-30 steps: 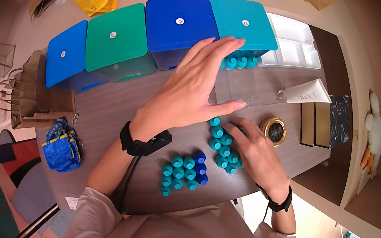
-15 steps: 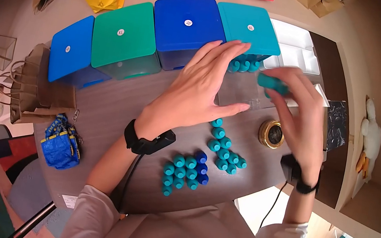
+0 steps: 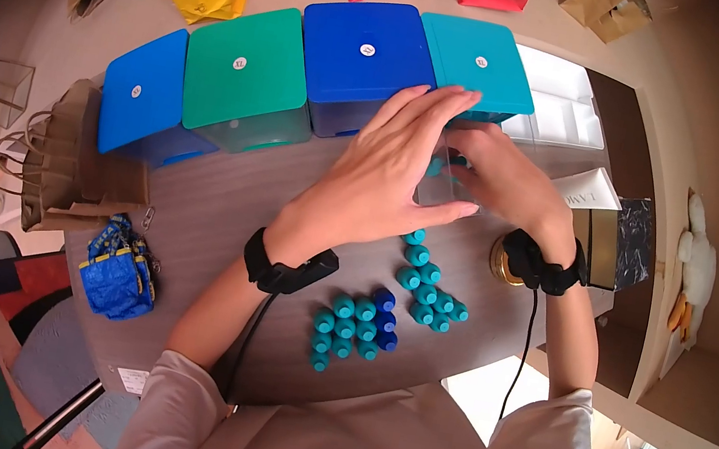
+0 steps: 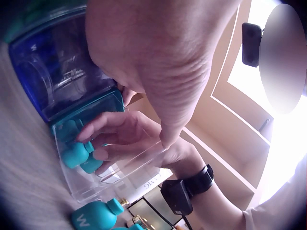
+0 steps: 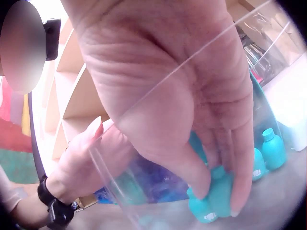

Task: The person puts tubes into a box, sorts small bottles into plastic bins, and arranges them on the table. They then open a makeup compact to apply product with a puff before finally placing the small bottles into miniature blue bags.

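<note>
My right hand [image 3: 514,179] reaches inside a clear plastic box [image 4: 79,191], its fingers and thumb around small teal bottles [image 5: 220,196]. Beyond those fingers, more teal bottles [image 5: 273,151] stand in the box. My left hand [image 3: 378,171] spans the box with straight, spread fingers, the thumb right at the near rim and the fingertips by the teal lid [image 3: 477,63]. Nearer to me on the table, a staggered group of teal bottles [image 3: 425,296] stands upright. A second group of teal bottles [image 3: 344,327] has several dark blue bottles [image 3: 385,320] along its right side.
Lidded boxes in blue [image 3: 142,88], green [image 3: 248,68] and dark blue [image 3: 366,45] line the back. To the right are a white tray [image 3: 562,106], a white tube [image 3: 589,189] and a gold-rimmed jar [image 3: 506,260]. A small blue bag [image 3: 120,270] lies left.
My right hand went from the near bottle group, picked up teal bottles, swung right and up, and came in over the clear box. My left hand stayed about where it was.
</note>
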Demonstrator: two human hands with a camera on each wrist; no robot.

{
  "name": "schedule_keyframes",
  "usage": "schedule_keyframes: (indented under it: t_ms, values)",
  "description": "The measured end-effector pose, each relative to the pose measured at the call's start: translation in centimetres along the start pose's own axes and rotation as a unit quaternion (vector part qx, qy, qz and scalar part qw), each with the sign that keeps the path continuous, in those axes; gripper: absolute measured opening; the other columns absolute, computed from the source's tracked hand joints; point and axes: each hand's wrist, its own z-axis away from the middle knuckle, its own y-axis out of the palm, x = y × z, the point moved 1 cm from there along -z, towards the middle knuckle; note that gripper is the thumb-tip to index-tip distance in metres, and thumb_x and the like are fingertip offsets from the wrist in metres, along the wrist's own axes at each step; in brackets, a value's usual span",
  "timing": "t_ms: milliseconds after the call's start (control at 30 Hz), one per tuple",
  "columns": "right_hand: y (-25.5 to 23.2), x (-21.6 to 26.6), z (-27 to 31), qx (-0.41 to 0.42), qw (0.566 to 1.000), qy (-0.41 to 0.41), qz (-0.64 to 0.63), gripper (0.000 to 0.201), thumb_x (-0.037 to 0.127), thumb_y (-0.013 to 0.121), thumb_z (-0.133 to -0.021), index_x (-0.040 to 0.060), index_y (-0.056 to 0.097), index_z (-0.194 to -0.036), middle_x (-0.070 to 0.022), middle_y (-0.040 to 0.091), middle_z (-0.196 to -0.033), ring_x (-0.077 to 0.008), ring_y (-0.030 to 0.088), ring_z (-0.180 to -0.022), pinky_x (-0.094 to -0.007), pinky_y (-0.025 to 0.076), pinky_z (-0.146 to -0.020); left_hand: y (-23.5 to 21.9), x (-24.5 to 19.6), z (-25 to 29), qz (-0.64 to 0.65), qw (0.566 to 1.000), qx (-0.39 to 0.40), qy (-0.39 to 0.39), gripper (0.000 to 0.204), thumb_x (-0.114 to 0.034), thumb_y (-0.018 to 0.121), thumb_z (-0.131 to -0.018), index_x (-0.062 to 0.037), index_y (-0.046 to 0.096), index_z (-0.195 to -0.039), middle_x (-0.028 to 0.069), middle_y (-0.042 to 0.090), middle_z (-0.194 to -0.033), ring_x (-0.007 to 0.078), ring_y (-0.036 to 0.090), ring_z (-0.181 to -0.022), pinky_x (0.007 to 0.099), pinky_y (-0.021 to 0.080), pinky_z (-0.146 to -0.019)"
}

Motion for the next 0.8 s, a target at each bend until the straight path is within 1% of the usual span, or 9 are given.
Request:
schedule_keyframes:
  t_ms: [67,200,267,367,500,567,700,767,800]
  values:
    - [0.1,0.2,0.3,-0.052,0.998,-0.01,-0.03,0.034,-0.002,0.075,-0.093,0.0016,0.07,-0.126,-0.0151,0.071,-0.13,-0.0373,0.061,-0.127,-0.0464,0.055,-0.104,0.0,0.0,0.0,0.001,1.0,0.008,-0.019,0.104,-0.038,0.091,-0.086,-0.0058,0.037,-0.168,0.0172,0.049,-0.167,0.0413,0.044,-0.154,0.0538,0.031,-0.131]
    - [-0.7,0.5,0.3,-0.063,0.996,-0.012,-0.069,0.03,-0.004,0.072,-0.094,0.0007,0.07,-0.124,-0.0168,0.071,-0.127,-0.0385,0.063,-0.125,-0.0471,0.055,-0.103,-0.1,0.0,0.0,-0.001,1.0,0.009,-0.016,0.104,-0.037,0.091,-0.086,-0.0056,0.037,-0.168,0.0165,0.049,-0.168,0.0405,0.043,-0.155,0.0539,0.03,-0.132]
    - [-2.3,1.2,0.7,-0.021,0.996,-0.018,-0.081,0.033,-0.002,0.07,-0.097,0.0,0.069,-0.13,-0.0185,0.072,-0.126,-0.0386,0.066,-0.121,-0.0466,0.055,-0.101,-0.1,-0.1,0.0,-0.002,1.0,0.014,-0.015,0.103,-0.037,0.091,-0.086,-0.0056,0.037,-0.168,0.0161,0.049,-0.168,0.0399,0.042,-0.156,0.054,0.029,-0.132]
    - [-3.6,2.2,1.6,-0.019,0.996,0.012,-0.083,0.029,-0.003,0.066,-0.098,0.0013,0.071,-0.127,-0.0171,0.073,-0.122,-0.0385,0.067,-0.118,-0.0459,0.055,-0.098,-0.1,-0.1,0.0,-0.001,1.0,0.009,-0.01,0.104,-0.037,0.092,-0.085,-0.0055,0.037,-0.168,0.0162,0.049,-0.169,0.0399,0.042,-0.156,0.0542,0.028,-0.132]
    - [-2.6,1.0,2.8,0.001,0.998,0.005,-0.063,0.025,0.0,0.063,-0.101,0.0022,0.074,-0.123,-0.0162,0.074,-0.121,-0.038,0.067,-0.118,-0.0465,0.054,-0.099,-0.1,-0.2,-0.1,0.0,1.0,0.017,-0.016,0.105,-0.037,0.092,-0.085,-0.0052,0.036,-0.168,0.0161,0.049,-0.169,0.0402,0.042,-0.156,0.0544,0.028,-0.132]
    - [-2.3,1.3,3.0,0.065,0.995,0.064,-0.044,0.024,0.003,0.059,-0.104,0.0022,0.075,-0.123,-0.0168,0.076,-0.12,-0.0381,0.068,-0.117,-0.0475,0.054,-0.1,-0.2,-0.3,-0.1,0.002,0.999,0.021,-0.025,0.105,-0.036,0.092,-0.085,-0.0043,0.035,-0.168,0.0158,0.049,-0.169,0.0405,0.041,-0.157,0.0543,0.028,-0.132]
    - [-1.8,0.4,1.2,0.099,0.993,0.047,-0.051,0.028,0.008,0.056,-0.106,0.0024,0.075,-0.126,-0.0189,0.077,-0.12,-0.0397,0.069,-0.114,-0.0485,0.054,-0.101,-0.1,0.0,-0.1,-0.003,1.0,0.021,-0.017,0.106,-0.036,0.092,-0.085,-0.0035,0.034,-0.168,0.0161,0.049,-0.169,0.0407,0.04,-0.157,0.0546,0.027,-0.133]
    - [-2.3,0.9,0.6,0.154,0.981,0.105,-0.055,0.031,0.019,0.058,-0.107,0.0075,0.075,-0.13,-0.0163,0.077,-0.125,-0.0361,0.065,-0.128,-0.047,0.052,-0.108,-0.1,0.1,0.0,-0.003,1.0,0.021,-0.003,0.107,-0.036,0.092,-0.085,-0.003,0.033,-0.168,0.0168,0.049,-0.17,0.0408,0.04,-0.157,0.0553,0.027,-0.133]
    - [-2.2,0.9,0.5,0.154,0.981,0.105,-0.055,0.031,0.019,0.058,-0.107,0.0075,0.075,-0.13,-0.0163,0.077,-0.125,-0.0361,0.065,-0.128,-0.047,0.052,-0.108,-0.1,0.0,0.0,-0.003,1.0,0.021,-0.003,0.107,-0.036,0.092,-0.085,-0.003,0.033,-0.168,0.0168,0.049,-0.17,0.0408,0.04,-0.157,0.0553,0.027,-0.133]
